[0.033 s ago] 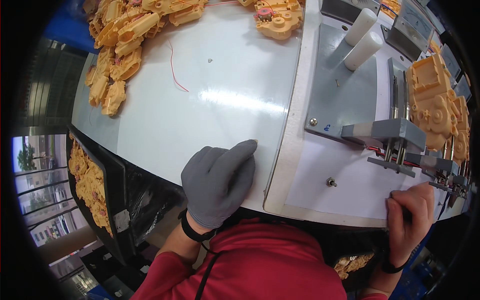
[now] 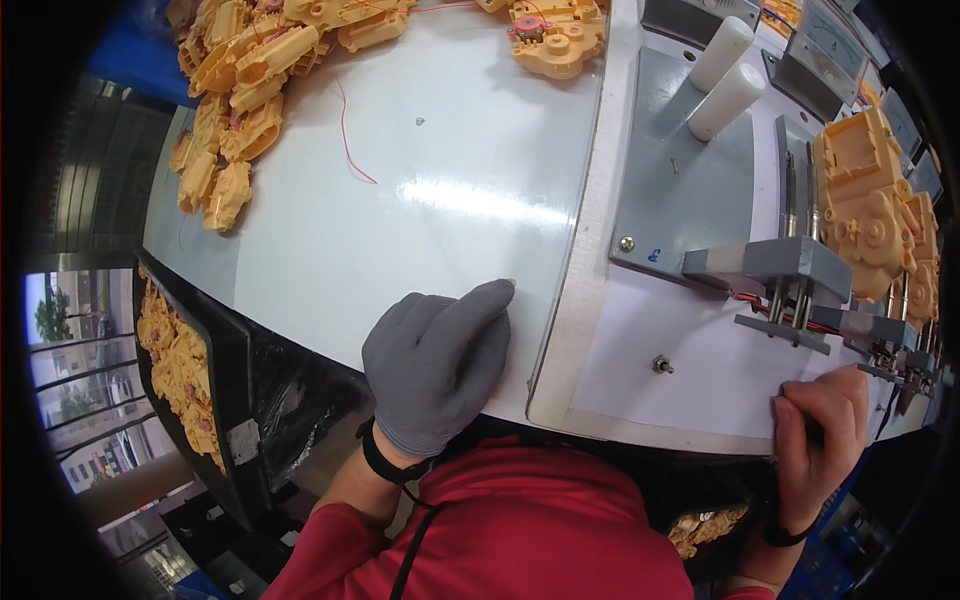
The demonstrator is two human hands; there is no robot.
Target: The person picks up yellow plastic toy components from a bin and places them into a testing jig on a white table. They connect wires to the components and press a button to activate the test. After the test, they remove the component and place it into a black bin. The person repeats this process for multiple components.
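Lying on the white sheet [image 2: 620, 390] between your hands, the toggle switch [image 2: 663, 365] is left of your bare right hand [image 2: 822, 430] and right of your gloved left hand [image 2: 437, 365], apart from both. Your left fingers are bent, one digit stretched forward; your right fingers are curled in beside the gray pin fixture [image 2: 785, 265], which stands just ahead and to the left. Whether either hand pinches anything, you cannot tell. Nothing visibly differs from the earlier frame: your hands and the switch match it. The table [image 2: 320, 270] ends at your left wrist, and the right hand is also at the near edge. Ahead of your left fingers, bare surface reaches toward the red wire [image 2: 346, 140] and yellow housings [image 2: 228, 196]; to their right, a raised board edge [image 2: 562, 330] and a gray plate [image 2: 660, 190] limit that room.
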